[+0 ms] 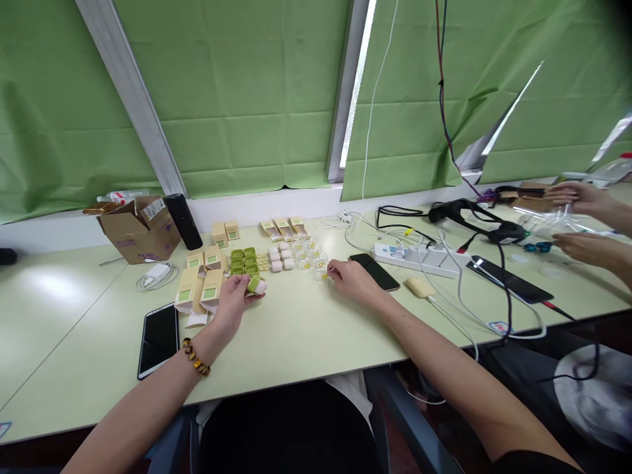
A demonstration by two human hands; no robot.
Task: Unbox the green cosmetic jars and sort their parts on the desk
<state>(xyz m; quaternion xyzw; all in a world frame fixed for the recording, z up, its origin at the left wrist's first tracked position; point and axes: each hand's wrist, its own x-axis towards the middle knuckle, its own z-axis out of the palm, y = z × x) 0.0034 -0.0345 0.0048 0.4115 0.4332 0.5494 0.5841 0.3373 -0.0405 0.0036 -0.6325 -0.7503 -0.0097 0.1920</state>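
Observation:
My left hand (231, 301), closed, holds a small green cup-like case with a white, rounded block (261, 286) at its end. Over at the cluster of clear plastic cups (307, 253), my right hand (351, 279) pinches the nearest clear cup (321, 270), which has a bit of yellow inside. Several green square cases (243, 258) stand in rows beyond my left hand. Between them and the clear cups are small cream pieces (263, 261) and pale pink-white blocks (281, 257). Cream cartons with green windows (189, 287) lie left of my left hand.
A phone (158, 340) lies front left; a black phone (374, 271) is beside my right hand. Right of it are a white power strip (419, 260) and tangled cables. A cardboard box (141, 230) stands back left. Another person's hands (577, 197) handle clear plastic at far right.

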